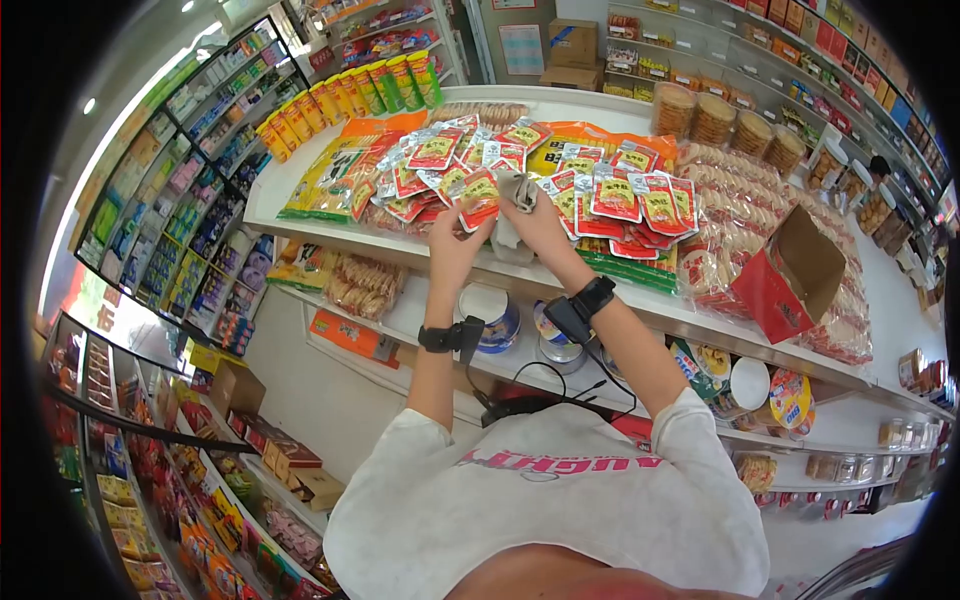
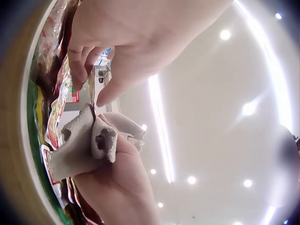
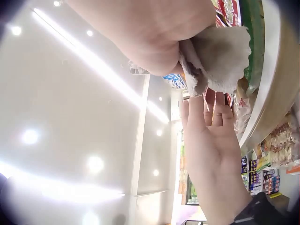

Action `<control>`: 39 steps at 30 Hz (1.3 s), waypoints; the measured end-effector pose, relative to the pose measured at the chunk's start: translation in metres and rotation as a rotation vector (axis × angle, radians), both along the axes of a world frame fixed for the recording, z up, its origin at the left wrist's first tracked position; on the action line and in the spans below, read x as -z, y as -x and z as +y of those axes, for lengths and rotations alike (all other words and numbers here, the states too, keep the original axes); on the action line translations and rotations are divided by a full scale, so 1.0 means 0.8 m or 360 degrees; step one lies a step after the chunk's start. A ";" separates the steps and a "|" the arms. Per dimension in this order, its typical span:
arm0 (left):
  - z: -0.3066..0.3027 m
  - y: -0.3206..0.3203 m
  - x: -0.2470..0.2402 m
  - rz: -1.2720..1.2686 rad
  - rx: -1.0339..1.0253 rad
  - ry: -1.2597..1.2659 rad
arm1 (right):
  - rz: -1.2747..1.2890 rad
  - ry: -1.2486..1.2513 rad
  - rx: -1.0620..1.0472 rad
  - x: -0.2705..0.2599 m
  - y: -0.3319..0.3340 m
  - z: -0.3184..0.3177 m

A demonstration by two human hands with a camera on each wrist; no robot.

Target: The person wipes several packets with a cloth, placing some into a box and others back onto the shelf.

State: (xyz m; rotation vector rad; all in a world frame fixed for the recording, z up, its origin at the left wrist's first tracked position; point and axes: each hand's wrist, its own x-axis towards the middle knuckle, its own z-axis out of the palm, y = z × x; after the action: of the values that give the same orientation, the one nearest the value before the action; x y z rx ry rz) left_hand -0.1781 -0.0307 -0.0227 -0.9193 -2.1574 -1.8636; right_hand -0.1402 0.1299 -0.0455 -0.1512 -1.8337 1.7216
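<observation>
The grey cloth [image 1: 518, 190] sits bunched in the right hand [image 1: 543, 225], grip clamped round it, just over the heaped packets [image 1: 640, 200] on the shelf [image 1: 300, 232] — beside it the left hand [image 1: 455, 245] pinches a red packet [image 1: 478, 197] up. Wiping seems under way; next the red packet needs holding clear so the grey cloth reaches beneath.

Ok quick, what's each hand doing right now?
Left hand: pinching a red snack packet.
Right hand: gripping a grey cloth.
</observation>
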 end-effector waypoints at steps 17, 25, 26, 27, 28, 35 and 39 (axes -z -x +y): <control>-0.002 0.071 0.021 0.0890 -0.0755 0.0943 | -0.0072 0.0472 0.0003 -0.071 -0.225 0.015; 0.044 0.013 0.007 0.1154 -0.0369 0.0778 | -0.0148 0.0514 0.0357 -0.086 -0.311 0.020; 0.052 0.014 0.010 0.1146 -0.0224 0.0776 | -0.0131 0.0524 0.0380 -0.084 -0.314 0.022; 0.060 0.018 0.013 0.1137 -0.0082 0.0774 | -0.0113 0.0533 0.0401 -0.084 -0.316 0.022; 0.066 0.020 0.017 0.1129 0.0059 0.0772 | -0.0128 0.0541 0.0410 -0.084 -0.317 0.021; 0.067 0.043 0.044 0.1250 -0.0293 0.1228 | -0.0191 0.0524 0.0415 -0.074 -0.330 0.020; 0.049 0.065 0.031 0.1175 -0.0443 0.1344 | -0.0185 0.0491 0.0466 -0.072 -0.341 0.022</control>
State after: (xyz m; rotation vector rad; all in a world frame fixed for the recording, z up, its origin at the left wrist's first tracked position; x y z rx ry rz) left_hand -0.2304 0.0087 -0.0478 -1.0975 -2.3269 -0.3143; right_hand 0.1324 0.1473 0.0118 -0.6253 -1.5218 1.8001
